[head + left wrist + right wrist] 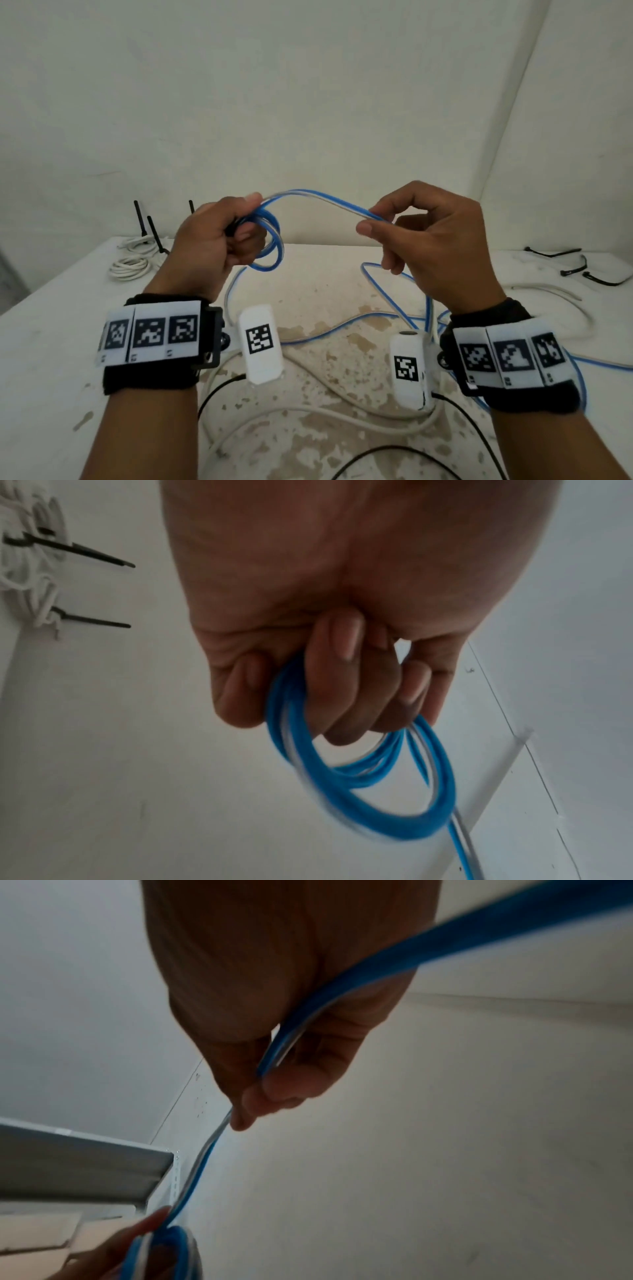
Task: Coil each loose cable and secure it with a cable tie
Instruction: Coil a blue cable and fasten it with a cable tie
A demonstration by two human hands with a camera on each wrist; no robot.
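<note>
While our left hand (212, 240) clenches the blue cable (318, 198) loops mid-frame, our right hand (428, 236) pinches the run; mid-coiling, we judge another loop comes next.

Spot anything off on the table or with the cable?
The table top is blotchy, its white coating flaked off in brown patches under the hands. The blue cable looks fine, though its loose length lies tangled over a white cable.

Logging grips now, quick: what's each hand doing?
Left hand: closed, gripping the blue cable's coil.
Right hand: closed, pinching the blue cable's loose run.
</note>
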